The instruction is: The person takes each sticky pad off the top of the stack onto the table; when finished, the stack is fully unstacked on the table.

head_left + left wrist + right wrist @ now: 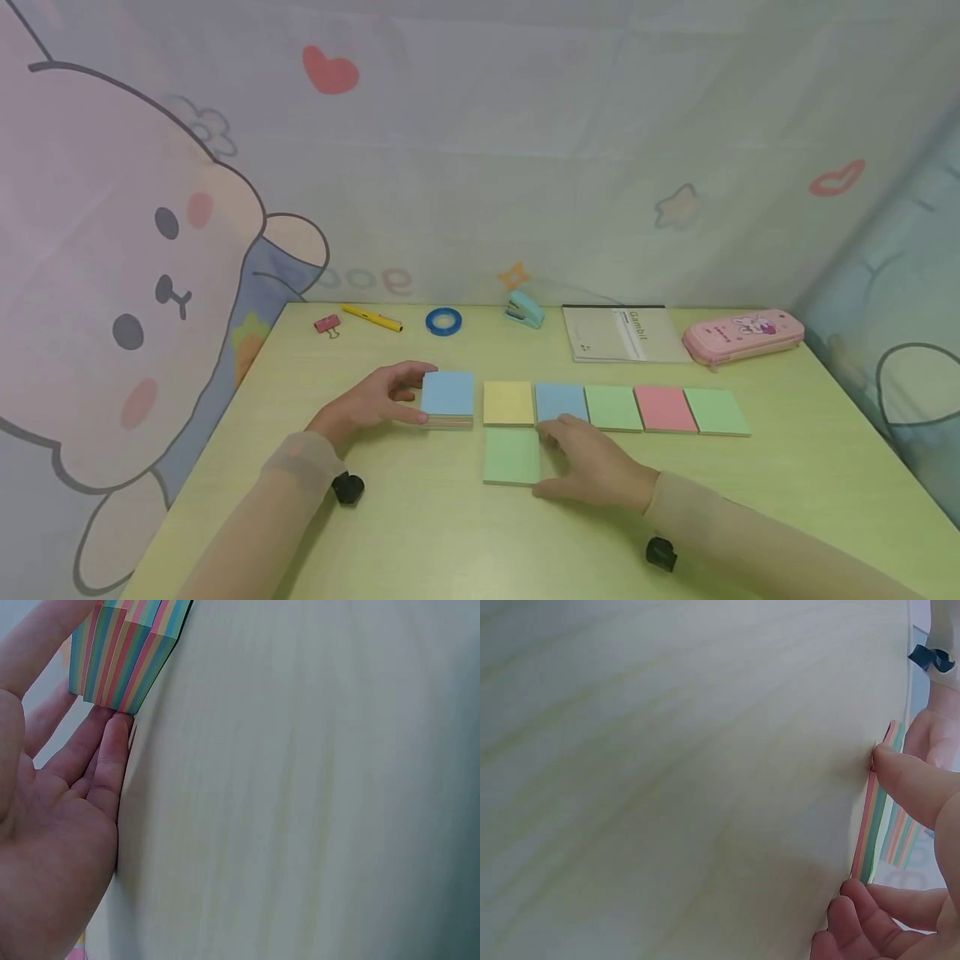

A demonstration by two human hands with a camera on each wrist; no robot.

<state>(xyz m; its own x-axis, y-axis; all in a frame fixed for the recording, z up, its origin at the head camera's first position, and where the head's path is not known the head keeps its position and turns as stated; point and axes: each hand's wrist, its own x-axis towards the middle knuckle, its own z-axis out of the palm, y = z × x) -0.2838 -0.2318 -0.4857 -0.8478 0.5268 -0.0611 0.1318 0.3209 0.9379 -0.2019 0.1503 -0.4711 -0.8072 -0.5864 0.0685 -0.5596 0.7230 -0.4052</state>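
Note:
A tall stack of sticky note pads, blue on top with striped edges, stands left of the middle of the table. My left hand holds its left side, thumb at the front corner and fingers at the back; those striped layers are slightly offset from each other. In front of the yellow pad lies a green-topped sticky note pad. My right hand grips that pad's right side; in the right wrist view the thumb and forefinger sit at two corners of its striped edge.
Rightward from the yellow pad runs a row of blue, green, pink and green pads. Along the back lie a pink binder clip, yellow pen, blue tape roll, mint stapler, notebook and pink pencil case.

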